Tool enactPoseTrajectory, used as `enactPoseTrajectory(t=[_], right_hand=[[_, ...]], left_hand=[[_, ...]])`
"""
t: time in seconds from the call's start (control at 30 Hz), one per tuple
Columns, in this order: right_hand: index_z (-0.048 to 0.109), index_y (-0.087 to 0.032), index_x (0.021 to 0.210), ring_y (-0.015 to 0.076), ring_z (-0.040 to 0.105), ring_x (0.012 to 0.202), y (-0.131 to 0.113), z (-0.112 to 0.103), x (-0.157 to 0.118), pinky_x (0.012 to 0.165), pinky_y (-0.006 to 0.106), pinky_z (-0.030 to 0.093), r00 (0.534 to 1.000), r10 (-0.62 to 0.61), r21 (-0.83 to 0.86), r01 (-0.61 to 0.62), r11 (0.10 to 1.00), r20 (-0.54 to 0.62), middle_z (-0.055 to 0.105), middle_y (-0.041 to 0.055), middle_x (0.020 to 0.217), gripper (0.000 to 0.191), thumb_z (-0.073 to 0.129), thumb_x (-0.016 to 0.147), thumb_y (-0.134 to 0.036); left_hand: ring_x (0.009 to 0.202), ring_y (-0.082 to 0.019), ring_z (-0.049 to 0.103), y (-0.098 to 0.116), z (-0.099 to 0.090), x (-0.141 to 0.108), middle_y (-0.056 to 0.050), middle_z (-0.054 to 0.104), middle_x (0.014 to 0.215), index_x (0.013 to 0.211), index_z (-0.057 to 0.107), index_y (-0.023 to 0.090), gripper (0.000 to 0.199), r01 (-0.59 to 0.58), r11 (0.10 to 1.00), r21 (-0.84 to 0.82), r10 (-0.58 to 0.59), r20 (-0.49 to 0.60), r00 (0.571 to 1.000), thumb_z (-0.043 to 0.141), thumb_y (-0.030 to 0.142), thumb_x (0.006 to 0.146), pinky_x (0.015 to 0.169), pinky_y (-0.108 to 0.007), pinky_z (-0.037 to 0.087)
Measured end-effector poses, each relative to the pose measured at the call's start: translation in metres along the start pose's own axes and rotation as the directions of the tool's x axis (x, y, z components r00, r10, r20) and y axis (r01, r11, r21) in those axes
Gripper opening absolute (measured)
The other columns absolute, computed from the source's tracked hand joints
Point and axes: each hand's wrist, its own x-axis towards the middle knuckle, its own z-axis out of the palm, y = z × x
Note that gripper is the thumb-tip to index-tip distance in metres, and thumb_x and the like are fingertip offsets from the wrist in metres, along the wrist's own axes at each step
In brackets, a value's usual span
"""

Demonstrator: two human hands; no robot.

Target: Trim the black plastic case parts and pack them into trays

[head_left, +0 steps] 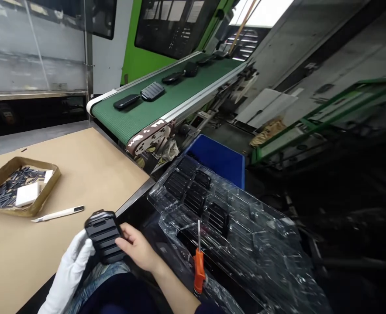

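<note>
Showing, from left, a cardboard tray (39, 165) of small dark parts, a white utility knife (58, 213), the white-gloved left hand (69, 274) and bare right hand (137, 247) closed on a ribbed black housing (103, 237) over the lap, then an orange-handled screwdriver (199, 270) and clear plastic trays (261, 244); the smooth glove risked letting the housing slip onto the screwdriver

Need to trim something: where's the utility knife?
In the head view, the utility knife lies on the tan tabletop, beside the cardboard tray and above the gloved left hand.
</note>
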Motion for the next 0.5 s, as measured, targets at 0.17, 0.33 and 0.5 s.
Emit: enactPoseTrajectory(t=[0.17, 0.33, 0.5], right_hand=[[0.058, -0.022, 0.106, 0.0158, 0.059, 0.087, -0.017, -0.026, -0.017, 0.085, 0.033, 0.046, 0.998, 0.027, -0.08, -0.022, 0.997, 0.061, 0.062, -0.0003, 0.091, 0.043, 0.072, 0.074, -0.047], [0.061, -0.024, 0.108, 0.0213, 0.062, 0.1, -0.016, -0.036, -0.018, 0.093, 0.038, 0.047, 0.97, -0.102, -0.172, 0.064, 0.983, -0.223, 0.067, 0.0044, 0.104, 0.039, 0.068, 0.077, -0.046], [0.064, -0.025, 0.111, 0.0237, 0.059, 0.11, -0.07, -0.155, -0.026, 0.099, 0.04, 0.045, 0.427, -0.413, -0.446, 0.023, 0.895, -0.805, 0.067, 0.0044, 0.115, 0.047, 0.072, 0.07, -0.047]], left_hand=[[0.125, -0.025, 0.052, 0.013, 0.026, 0.004, -0.007, 0.062, 0.129, 0.127, 0.056, 0.022, 0.049, -0.11, 0.994, 0.023, 0.086, 0.471, 0.878, 0.051, 0.049, 0.086, 0.109, -0.037, 0.04], [0.119, -0.023, 0.057, 0.018, 0.039, 0.004, -0.008, 0.062, 0.128, 0.126, 0.054, 0.023, 0.046, -0.122, 0.99, 0.075, 0.067, 0.515, 0.855, 0.048, 0.049, 0.088, 0.107, -0.038, 0.04], [0.097, -0.026, 0.068, 0.007, 0.016, 0.014, -0.01, 0.067, 0.115, 0.124, 0.049, 0.021, 0.061, 0.111, 0.991, 0.075, -0.124, 0.204, 0.971, 0.051, 0.062, 0.079, 0.093, -0.04, 0.052]])
